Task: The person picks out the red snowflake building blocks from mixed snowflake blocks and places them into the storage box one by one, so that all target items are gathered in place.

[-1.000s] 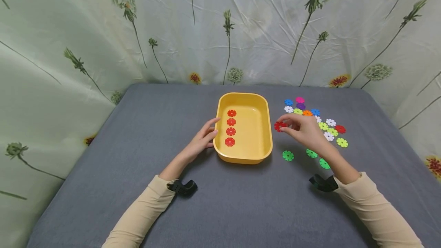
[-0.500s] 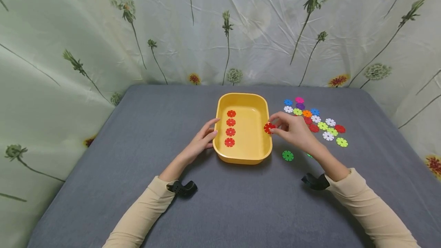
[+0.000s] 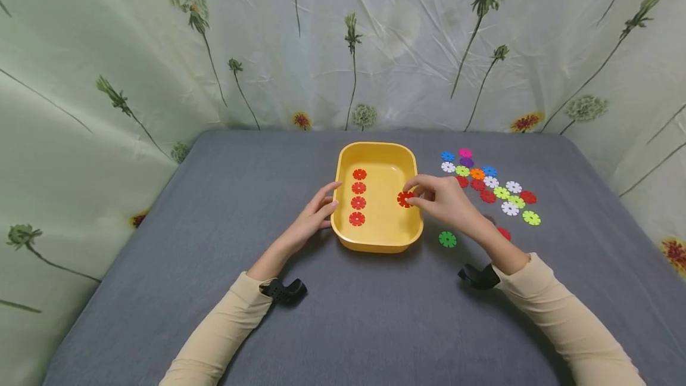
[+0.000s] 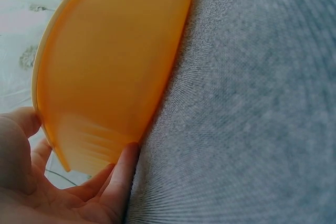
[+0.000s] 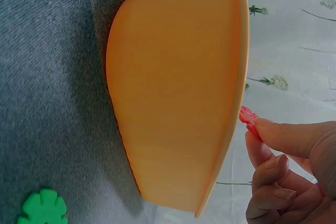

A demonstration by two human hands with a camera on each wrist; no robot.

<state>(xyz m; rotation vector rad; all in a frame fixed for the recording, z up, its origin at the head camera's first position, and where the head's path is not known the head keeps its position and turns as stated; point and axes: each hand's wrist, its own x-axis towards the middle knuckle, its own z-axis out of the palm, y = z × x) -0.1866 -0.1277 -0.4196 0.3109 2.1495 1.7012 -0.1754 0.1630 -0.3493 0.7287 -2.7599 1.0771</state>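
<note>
Nearest, the beige sleeves (image 3: 220,329) end in dark wrist straps (image 3: 286,293) above the grey cloth (image 3: 343,332). A green disc (image 3: 443,239) lies on that cloth just beside the near right corner of the yellow tray (image 3: 377,248). The left hand (image 3: 308,219) rests loosely spread against the tray's left wall, some fingers at the rim and others low outside; light, steady pressure there should be enough to keep the tray from sliding. The right hand (image 3: 447,200) has thumb and fingertips closed in a pinch on a red disc (image 3: 402,201), which sits over the right side of the tray, apart from its floor as the right wrist view suggests. Along the left of the tray floor, four red discs (image 3: 356,204) lie flat in a line, well apart from the held one. To place it neatly, the wrist should clear the right rim, the disc should be turned level, and the pinch eased only near the floor, as so thin a piece could skid or flip. Beyond the right hand lie mixed-colour discs (image 3: 501,193), some touching; a flowered curtain (image 3: 295,70) hangs behind.
</note>
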